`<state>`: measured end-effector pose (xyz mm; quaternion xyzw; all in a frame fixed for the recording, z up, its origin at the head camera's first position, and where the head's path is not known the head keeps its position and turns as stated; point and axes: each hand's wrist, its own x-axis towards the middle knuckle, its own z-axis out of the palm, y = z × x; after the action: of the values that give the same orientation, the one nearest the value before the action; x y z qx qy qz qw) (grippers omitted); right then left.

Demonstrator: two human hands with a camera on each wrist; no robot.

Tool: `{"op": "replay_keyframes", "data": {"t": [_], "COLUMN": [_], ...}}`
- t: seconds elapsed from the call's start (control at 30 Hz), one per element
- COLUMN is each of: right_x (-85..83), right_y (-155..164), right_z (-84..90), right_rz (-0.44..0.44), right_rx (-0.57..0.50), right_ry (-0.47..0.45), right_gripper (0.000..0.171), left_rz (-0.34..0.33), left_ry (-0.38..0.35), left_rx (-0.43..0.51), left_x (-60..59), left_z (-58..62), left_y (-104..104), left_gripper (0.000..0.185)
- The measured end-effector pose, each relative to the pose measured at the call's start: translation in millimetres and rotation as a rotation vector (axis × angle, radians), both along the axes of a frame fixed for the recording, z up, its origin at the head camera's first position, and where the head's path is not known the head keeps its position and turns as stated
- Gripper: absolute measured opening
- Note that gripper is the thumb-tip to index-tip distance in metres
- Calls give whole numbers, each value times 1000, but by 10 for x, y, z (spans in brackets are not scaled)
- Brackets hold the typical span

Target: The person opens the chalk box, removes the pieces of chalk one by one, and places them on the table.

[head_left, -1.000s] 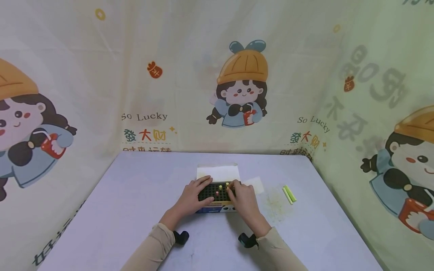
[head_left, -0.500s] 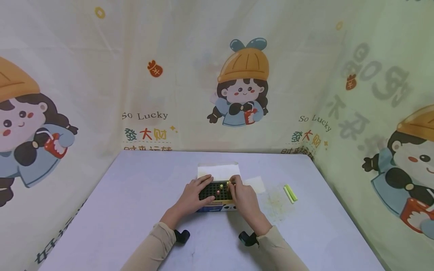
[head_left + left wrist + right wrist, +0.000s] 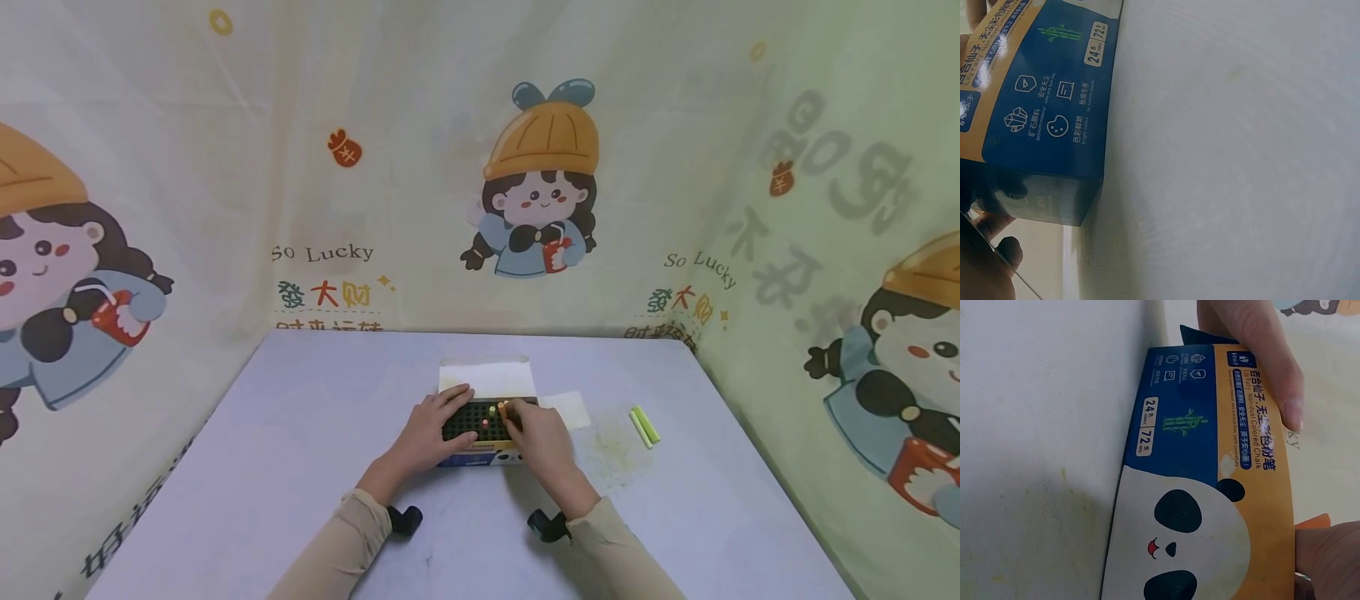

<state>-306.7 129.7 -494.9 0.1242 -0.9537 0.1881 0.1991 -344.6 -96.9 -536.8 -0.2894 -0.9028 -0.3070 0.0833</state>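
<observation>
A colored-chalk box (image 3: 1191, 434), blue and orange with a panda face, lies on the table with its lid opened back. Its black holder (image 3: 467, 423) has rows of holes, with a green chalk (image 3: 492, 412) and a pink chalk (image 3: 485, 423) standing in it. My left hand (image 3: 423, 433) holds the box's left end, thumb at the front edge and fingers toward the back. Over the holder's right part, my right hand (image 3: 542, 437) pinches an orange chalk (image 3: 503, 411); its lower end is hard to make out. In the right wrist view, an orange tip (image 3: 1314, 521) shows beside the right hand.
Two yellow-green chalk sticks (image 3: 644, 426) lie on the table to the right. A pale sheet (image 3: 567, 410) sits beside the box, near yellowish chalk dust (image 3: 613, 450). The white lid flap (image 3: 486, 377) extends behind the box. Printed curtains (image 3: 420, 167) surround the table.
My right fingers have shifted slightly at the holder's back right, and the orange chalk now shows clearly between them. My left hand keeps its place on the box. The head view has tilted slightly.
</observation>
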Motion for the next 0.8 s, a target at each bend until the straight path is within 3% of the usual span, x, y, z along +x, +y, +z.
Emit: {"op": "replay_keyframes", "data": {"t": [0.3,0.6,0.8], "right_x": [-25,-1,-8], "right_y": [24,61,59], "right_z": [-18,6,16], "right_rz": [5,-9,-5], "right_rx": [-35,-135,-134], "right_ry": [4,-94,-84], "right_gripper": [16,20,22], "left_rz": [-3,-5,6], "left_ry": [-26,-8,-11], "left_rx": [9,-3,5], "left_x": [-4,16,12], "left_z": [-2,-17,-7], "left_y": [4,18,7], "left_gripper": [76,75,75]}}
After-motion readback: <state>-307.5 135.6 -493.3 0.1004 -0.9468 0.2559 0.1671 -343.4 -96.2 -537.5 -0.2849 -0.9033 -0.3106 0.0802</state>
